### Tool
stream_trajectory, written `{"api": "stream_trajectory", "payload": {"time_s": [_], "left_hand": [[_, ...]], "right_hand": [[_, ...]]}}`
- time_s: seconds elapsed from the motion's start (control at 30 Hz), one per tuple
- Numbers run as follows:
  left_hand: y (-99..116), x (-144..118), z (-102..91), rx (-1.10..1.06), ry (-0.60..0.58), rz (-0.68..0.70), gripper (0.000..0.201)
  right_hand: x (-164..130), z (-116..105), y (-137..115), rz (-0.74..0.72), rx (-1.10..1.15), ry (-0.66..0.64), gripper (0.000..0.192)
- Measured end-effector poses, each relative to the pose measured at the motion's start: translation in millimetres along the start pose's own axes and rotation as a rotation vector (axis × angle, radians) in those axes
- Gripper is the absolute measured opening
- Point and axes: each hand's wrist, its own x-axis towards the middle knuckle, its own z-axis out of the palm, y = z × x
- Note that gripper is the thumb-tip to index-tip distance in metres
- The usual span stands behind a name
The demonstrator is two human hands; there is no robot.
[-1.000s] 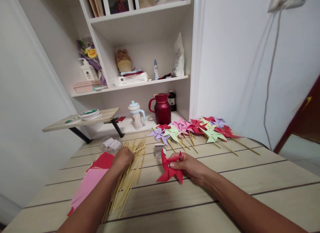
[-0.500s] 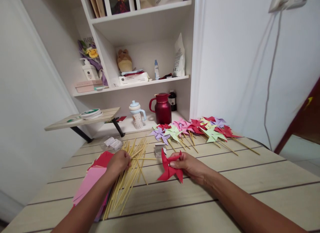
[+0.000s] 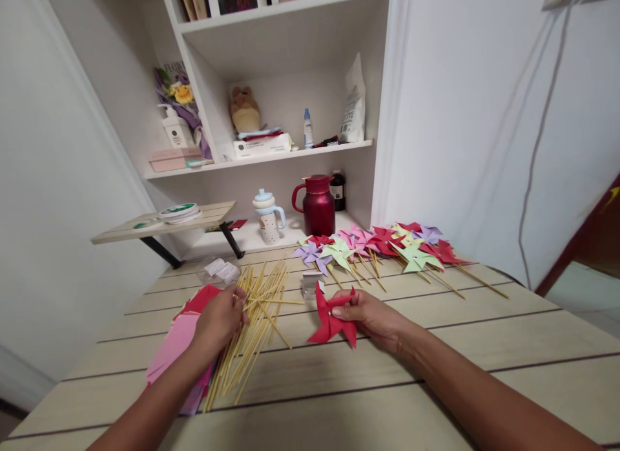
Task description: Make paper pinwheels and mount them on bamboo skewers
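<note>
Item: red paper pinwheel (image 3: 332, 318), crisp folded vanes, pinched at its hub in our right hand (image 3: 371, 316). Our left hand (image 3: 220, 318) closes on one thin bamboo stick (image 3: 271, 302), drawn crosswise from the loose skewer pile (image 3: 249, 338) beneath it. We judge it best to lift one stick clear, keeping the vanes uncrushed. Pink and red sheets (image 3: 177, 347) lie outboard on the bench (image 3: 484, 347).
</note>
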Motion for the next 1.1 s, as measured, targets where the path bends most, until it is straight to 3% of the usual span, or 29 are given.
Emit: {"api": "stream_trajectory", "payload": {"time_s": [0.27, 0.43, 0.57, 0.67, 0.9, 1.0, 1.1], "left_hand": [[6.2, -22.5, 8.5, -0.433, -0.188, -0.005, 0.027], [2.3, -29.3, 6.8, -0.887, -0.296, -0.114, 0.027], [-3.8, -30.1, 10.7, -0.98, -0.302, -0.194, 0.024], [-2.4, -32.1, 14.0, -0.804, -0.231, -0.108, 0.021], [13.3, -40.0, 15.3, -0.041, -0.02, 0.411, 0.022], [21.5, -51.5, 22.5, 0.203, -0.042, 0.539, 0.02], [29.6, -64.0, 31.9, 0.37, -0.086, 0.574, 0.022]], "right_hand": [[1.1, -1.6, 0.5, 0.006, -0.009, 0.003, 0.027], [1.4, -2.8, 1.6, 0.001, 0.001, 0.008, 0.026], [1.3, -2.9, 1.0, 0.013, 0.009, 0.013, 0.026], [1.0, -3.9, -1.7, 0.012, 0.014, -0.001, 0.028], [0.9, -7.8, -4.9, 0.013, 0.065, -0.005, 0.024], [1.1, -9.5, -5.3, 0.002, 0.113, 0.02, 0.023], [1.5, -13.1, -6.5, -0.015, 0.144, 0.037, 0.025]]}}
